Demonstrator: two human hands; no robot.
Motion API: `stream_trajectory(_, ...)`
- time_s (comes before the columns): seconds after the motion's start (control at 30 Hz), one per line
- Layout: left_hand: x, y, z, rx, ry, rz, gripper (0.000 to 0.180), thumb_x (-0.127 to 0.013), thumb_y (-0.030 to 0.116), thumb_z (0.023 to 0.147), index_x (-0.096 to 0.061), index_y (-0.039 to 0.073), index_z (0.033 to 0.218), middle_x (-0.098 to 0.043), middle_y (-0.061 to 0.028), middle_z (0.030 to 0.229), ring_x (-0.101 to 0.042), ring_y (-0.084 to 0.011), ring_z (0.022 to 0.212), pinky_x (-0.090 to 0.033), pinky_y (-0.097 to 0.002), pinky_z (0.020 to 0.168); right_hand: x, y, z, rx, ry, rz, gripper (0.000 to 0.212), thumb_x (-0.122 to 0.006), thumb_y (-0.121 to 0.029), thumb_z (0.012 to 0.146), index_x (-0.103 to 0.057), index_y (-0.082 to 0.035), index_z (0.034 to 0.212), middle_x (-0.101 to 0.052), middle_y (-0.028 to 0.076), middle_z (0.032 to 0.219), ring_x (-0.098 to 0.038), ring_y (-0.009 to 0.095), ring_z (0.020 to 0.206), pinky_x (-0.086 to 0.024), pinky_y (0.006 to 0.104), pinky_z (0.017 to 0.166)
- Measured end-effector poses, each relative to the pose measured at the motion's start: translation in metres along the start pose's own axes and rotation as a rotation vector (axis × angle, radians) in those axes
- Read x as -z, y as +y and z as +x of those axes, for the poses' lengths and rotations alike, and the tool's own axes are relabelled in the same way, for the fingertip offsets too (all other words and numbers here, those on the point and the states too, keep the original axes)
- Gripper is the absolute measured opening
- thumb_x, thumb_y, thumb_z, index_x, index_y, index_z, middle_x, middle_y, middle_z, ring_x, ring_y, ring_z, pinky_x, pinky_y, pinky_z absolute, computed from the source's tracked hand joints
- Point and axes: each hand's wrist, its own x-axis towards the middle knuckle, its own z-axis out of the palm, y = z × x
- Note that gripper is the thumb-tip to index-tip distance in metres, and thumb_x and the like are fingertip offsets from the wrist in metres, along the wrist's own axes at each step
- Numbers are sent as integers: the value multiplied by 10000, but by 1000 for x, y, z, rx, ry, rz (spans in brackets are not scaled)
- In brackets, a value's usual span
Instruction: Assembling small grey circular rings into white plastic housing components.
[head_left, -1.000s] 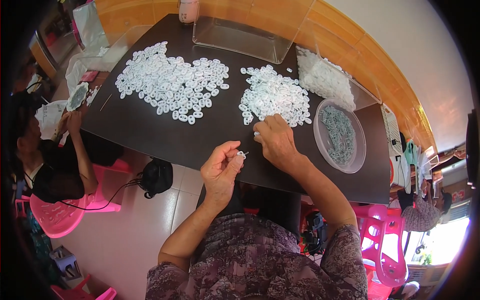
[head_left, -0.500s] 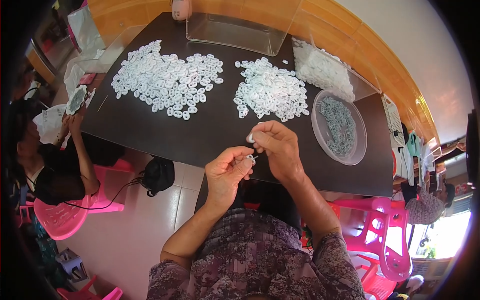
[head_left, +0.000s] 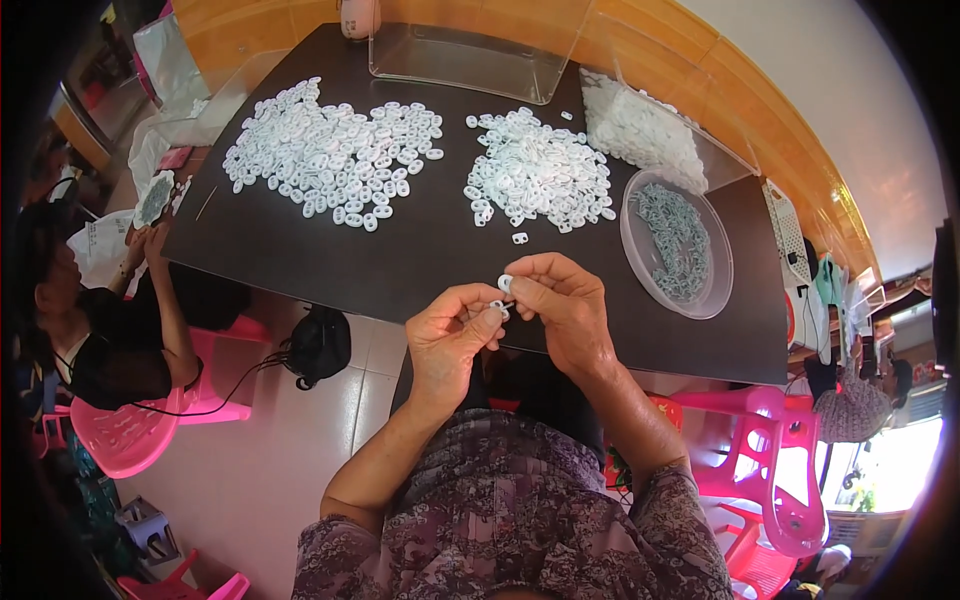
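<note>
My left hand (head_left: 447, 338) pinches a small white plastic piece (head_left: 499, 308) between thumb and fingers, partly hidden by the fingertips. Just above it, my right hand (head_left: 567, 308) grips a white oval plastic piece (head_left: 506, 284) by its edge. Both hands meet over the table's near edge, the two pieces close together; whether they touch I cannot tell. A single white two-holed piece (head_left: 519, 238) lies beyond my fingers. Farther back are a heap of white flat pieces (head_left: 540, 170) and, to its left, a broader heap of white oval pieces (head_left: 330, 150).
On the dark table (head_left: 290, 250), a round clear tub (head_left: 724, 280) holds small grey parts (head_left: 675, 240). Behind it lies a clear bag of white pieces (head_left: 640, 130). A clear bin (head_left: 460, 65) stands at the back. A co-worker (head_left: 110, 310) sits at left; pink chairs (head_left: 770, 470) flank the table.
My right hand has shifted slightly right and lower, its oval piece now nearer the left hand's piece. The grey pin seen at my left fingertips is no longer visible. The loose two-holed piece is uncovered.
</note>
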Motion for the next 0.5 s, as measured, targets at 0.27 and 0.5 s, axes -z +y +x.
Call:
stream_trajectory(0.27,-1,3,-7,-83,130,133,195,-621,18,841,-627,-23,1032,-601,-48,820,-558,-92,662,-453,-199,553,5,-1,-8,-71,4,-20,142,-609,-47,837,-633,32,952,-663,93,791,-574,88,643,-435,193,573)
stream_trajectory(0.5,-6,2,-11,-140,122,252,184,-609,-6,843,-631,-26,1024,-555,-24,816,-544,-78,660,-437,-179,551,1,1,-12,-6,37,-31,146,-621,-27,827,-632,37,958,-666,99,800,-581,93,645,-444,198,577)
